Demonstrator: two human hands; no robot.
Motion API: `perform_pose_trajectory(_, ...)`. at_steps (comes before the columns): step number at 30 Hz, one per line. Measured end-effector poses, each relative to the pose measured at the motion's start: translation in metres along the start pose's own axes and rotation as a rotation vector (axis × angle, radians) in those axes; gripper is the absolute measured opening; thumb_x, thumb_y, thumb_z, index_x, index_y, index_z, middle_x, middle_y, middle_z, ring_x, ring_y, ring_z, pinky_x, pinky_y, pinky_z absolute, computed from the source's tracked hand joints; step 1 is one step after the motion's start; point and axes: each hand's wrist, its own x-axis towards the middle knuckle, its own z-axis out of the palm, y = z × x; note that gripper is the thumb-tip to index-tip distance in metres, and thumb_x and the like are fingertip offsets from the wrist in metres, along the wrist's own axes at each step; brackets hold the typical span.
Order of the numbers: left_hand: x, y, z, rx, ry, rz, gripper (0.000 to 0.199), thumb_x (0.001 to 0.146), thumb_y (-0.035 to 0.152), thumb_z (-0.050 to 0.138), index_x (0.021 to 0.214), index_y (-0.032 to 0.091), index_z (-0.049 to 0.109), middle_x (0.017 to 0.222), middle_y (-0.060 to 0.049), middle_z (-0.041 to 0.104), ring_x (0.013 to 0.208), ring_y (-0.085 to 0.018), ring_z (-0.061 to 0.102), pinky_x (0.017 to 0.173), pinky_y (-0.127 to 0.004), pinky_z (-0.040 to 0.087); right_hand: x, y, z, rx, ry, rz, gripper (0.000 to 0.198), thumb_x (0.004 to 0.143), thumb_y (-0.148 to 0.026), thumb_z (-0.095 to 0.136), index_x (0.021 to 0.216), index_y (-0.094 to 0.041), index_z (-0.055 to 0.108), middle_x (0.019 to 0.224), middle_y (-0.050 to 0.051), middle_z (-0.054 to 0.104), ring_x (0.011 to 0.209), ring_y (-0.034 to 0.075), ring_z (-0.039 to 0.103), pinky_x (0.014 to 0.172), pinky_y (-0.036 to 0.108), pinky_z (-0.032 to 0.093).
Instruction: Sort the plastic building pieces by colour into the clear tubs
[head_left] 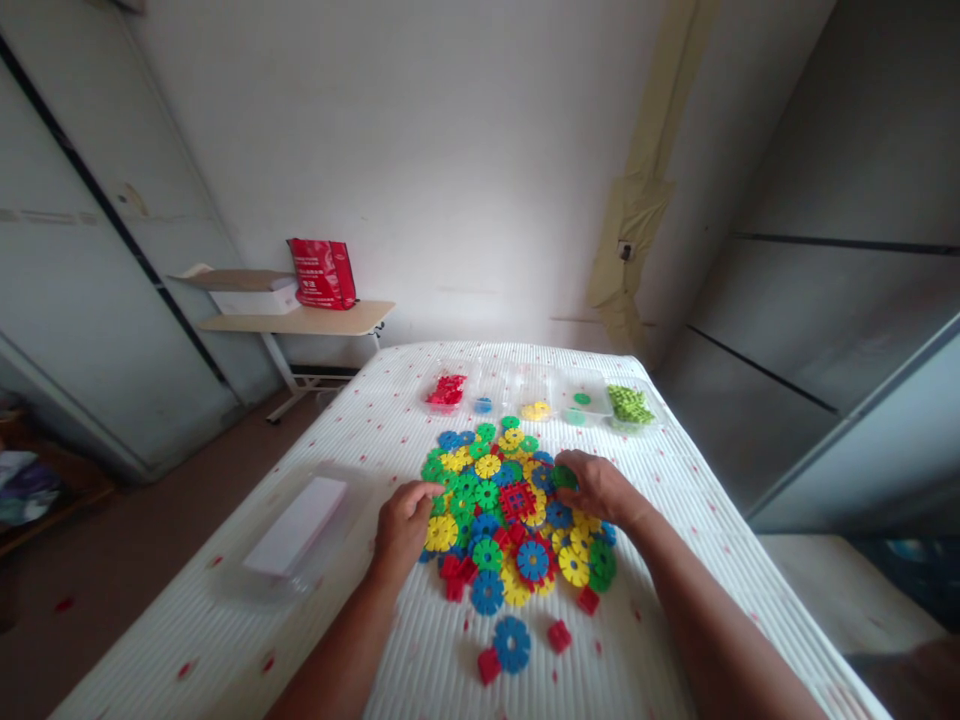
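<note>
A loose pile of notched plastic flower discs in red, yellow, green and blue lies mid-table, such as a yellow disc point(441, 533) and a blue disc point(533, 561). At the pile's left edge rests my left hand point(403, 522), fingers curled inward; whatever may be in them is hidden. My right hand point(602, 487), on the pile's right side, has its fingers closed on a green flower disc point(565, 477). Among the discs sits a square red lattice piece point(517, 501). Nearest me lie a blue disc point(512, 644) and small red pieces point(559, 636).
Behind the pile, clear plastic boxes stand in a row, holding red pieces point(448, 390), a blue disc point(483, 405), yellow discs point(536, 411), green discs point(582, 399) and light green pieces point(630, 404). At left lies a white block point(298, 527) on clear plastic. A side table point(315, 320) bears a red bag point(322, 275).
</note>
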Motion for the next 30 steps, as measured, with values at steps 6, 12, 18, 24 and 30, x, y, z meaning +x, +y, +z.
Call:
perform_pose_trajectory(6,0.001,-0.002,0.001,0.003,0.004,0.023,0.026,0.075,0.024,0.042,0.079,0.020,0.067,0.084,-0.004,0.069,0.083,-0.018,0.063,0.080,-0.030,0.048,0.009,0.026,-0.016,-0.063,0.266,0.082,0.032,0.072,-0.025,0.051,0.102,-0.016,0.056,0.089,0.007,0.063,0.068,0.015,0.056,0.064,0.024,0.041)
perform_pose_trajectory(12,0.001,-0.005,0.002,0.008,0.011,0.018,0.026,0.076,0.025,0.042,0.079,0.020,0.067,0.084,-0.004,0.069,0.084,-0.018,0.063,0.081,-0.031,0.048,0.049,0.058,-0.044,-0.232,0.353,0.363,0.035,0.072,-0.028,0.053,0.105,-0.017,0.057,0.093,0.010,0.065,0.077,0.020,0.060,0.065,0.026,0.041)
perform_pose_trajectory(18,0.000,-0.011,0.003,0.015,0.004,-0.005,0.026,0.077,0.025,0.041,0.081,0.020,0.067,0.087,-0.004,0.069,0.087,-0.018,0.062,0.083,-0.032,0.047,0.082,0.069,-0.046,-0.252,0.251,0.440,0.042,0.075,-0.034,0.054,0.114,-0.018,0.056,0.101,0.011,0.066,0.086,0.022,0.061,0.069,0.027,0.043)
perform_pose_trajectory(24,0.001,-0.008,0.002,0.010,-0.001,-0.004,0.027,0.077,0.025,0.041,0.081,0.020,0.067,0.087,-0.004,0.069,0.087,-0.018,0.062,0.083,-0.030,0.047,0.073,0.070,-0.051,-0.189,0.445,0.412,0.035,0.082,-0.034,0.045,0.107,-0.016,0.061,0.098,0.010,0.067,0.085,0.020,0.061,0.073,0.027,0.044)
perform_pose_trajectory(30,0.001,-0.001,0.000,0.002,-0.001,-0.009,0.026,0.076,0.023,0.041,0.079,0.020,0.067,0.085,-0.003,0.069,0.085,-0.017,0.062,0.082,-0.030,0.048,0.025,0.065,-0.045,-0.155,0.559,0.266,0.031,0.083,-0.030,0.037,0.086,-0.016,0.065,0.090,0.010,0.066,0.079,0.020,0.060,0.069,0.027,0.043)
